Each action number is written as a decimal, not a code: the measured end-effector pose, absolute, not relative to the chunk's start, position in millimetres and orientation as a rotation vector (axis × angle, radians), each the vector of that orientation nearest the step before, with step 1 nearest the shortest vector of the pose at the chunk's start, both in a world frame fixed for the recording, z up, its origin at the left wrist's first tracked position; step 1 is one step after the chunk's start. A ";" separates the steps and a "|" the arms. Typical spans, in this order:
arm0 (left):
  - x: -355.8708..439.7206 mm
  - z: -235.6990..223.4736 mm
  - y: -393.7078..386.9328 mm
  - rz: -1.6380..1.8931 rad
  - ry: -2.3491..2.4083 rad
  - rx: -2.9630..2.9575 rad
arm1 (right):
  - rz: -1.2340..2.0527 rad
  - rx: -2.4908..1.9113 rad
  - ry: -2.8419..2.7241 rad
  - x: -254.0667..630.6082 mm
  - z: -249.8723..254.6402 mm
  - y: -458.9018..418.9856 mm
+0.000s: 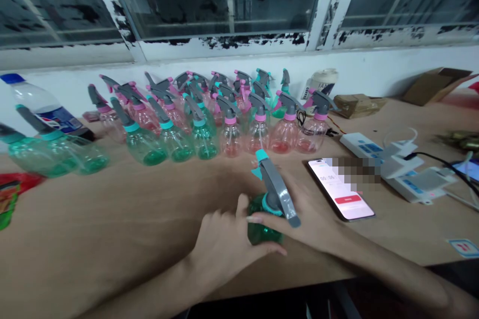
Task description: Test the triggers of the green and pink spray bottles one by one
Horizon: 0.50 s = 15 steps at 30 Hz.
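A green spray bottle (258,232) stands near the table's front edge, tilted slightly, with a grey trigger head and a teal collar and nozzle. My left hand (222,239) wraps its left and near side, thumb across the front. From the right, my right hand (318,222) closes around the same bottle, its thumb lying over the body just below the collar. The far fingers of the right hand are hidden behind the bottle. Beyond my hands stand rows of similar bottles, among them a pink spray bottle (281,145) and another green spray bottle (205,143).
A phone (348,199) with a timer lies right of my hands, beside white power strips (361,147) with cables. A soda bottle (41,99), a can (325,79) and a cardboard box (421,87) stand along the wall. Red-green packaging (9,202) lies at the left edge.
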<state>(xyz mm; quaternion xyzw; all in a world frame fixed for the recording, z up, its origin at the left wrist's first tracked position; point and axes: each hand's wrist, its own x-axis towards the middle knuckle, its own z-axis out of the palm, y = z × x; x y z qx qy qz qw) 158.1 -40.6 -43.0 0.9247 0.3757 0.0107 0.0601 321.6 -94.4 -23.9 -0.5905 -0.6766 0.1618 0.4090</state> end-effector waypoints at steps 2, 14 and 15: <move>154.0 -44.9 -40.3 0.057 1.133 2.765 | 0.377 -1.460 -1.710 321.2 -21.5 -93.3; 132.7 -42.9 -49.1 0.337 0.880 2.917 | 0.314 -1.326 -1.668 314.2 -4.9 -85.6; 132.3 -43.1 -48.9 0.363 0.854 2.914 | 0.328 -1.328 -1.662 313.2 -3.1 -85.4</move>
